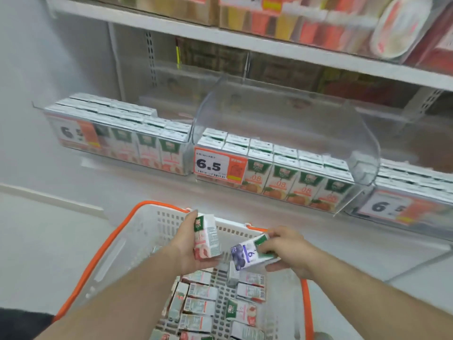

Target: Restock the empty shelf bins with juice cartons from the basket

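Observation:
My left hand (187,244) grips a peach juice carton (207,238) upright above the basket. My right hand (285,251) holds a blueberry juice carton (247,253) on its side, just right of the peach one. Below both hands stands a white basket with orange handles (137,231); several juice cartons (198,305) lie flat in it. On the shelf ahead, the middle bin (277,173) has its clear lid (282,119) raised and holds rows of orange juice cartons. The left bin (117,138) holds peach cartons.
A third bin (414,190) with a 6.5 price tag stands at the right. A shelf board (245,42) with blurred goods runs overhead. Pale floor (49,241) lies left of the basket. Price tags front each bin.

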